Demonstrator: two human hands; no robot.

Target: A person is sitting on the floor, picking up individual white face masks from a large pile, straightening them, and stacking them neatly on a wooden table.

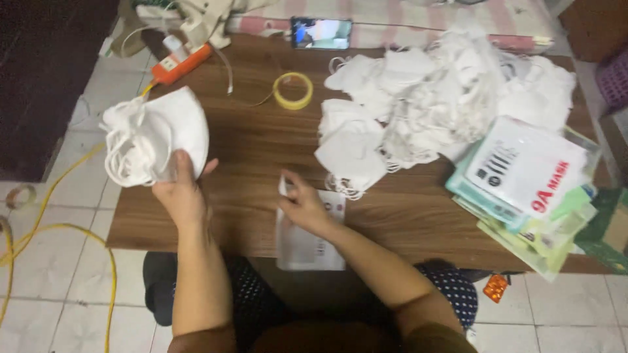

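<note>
Dim, even indoor light; soft overall focus, slight blur, white mask pile (451, 85) overexposed, far left corner dark.

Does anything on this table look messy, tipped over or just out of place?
Mostly the heap of white masks, piled loosely with ear loops tangled. The stack of packets at the right sits fanned out and overhangs the table edge. An orange blister pack lies on the floor. Nothing looks damaged.

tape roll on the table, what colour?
Yellow; the tape roll lies flat on the brown wooden table, clearest in the head view.
</note>
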